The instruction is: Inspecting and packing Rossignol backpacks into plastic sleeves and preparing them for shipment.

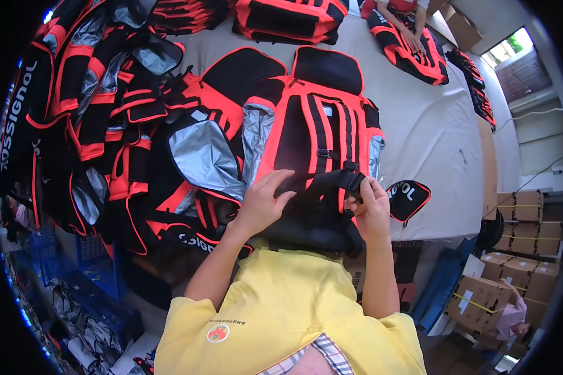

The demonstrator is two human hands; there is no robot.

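A red and black backpack [283,134] with silver side panels lies in front of me on the table, its straps facing up. At its near end my right hand [373,209] is closed on a black plastic buckle [351,182] on a wide black strap [322,182]. My left hand [266,205] is beside the other end of that strap, its thumb and fingers apart. Whether its fingertips touch the black fabric I cannot tell. A black flap with red edging [327,69] spreads out at the bag's far end.
A pile of similar bags [116,119] crowds the left. Another bag [288,20] lies at the far edge. At the far right a person's hands [413,40] rest on a bag. A black pouch [409,199] lies near right; cardboard boxes [478,303] stand beyond the table.
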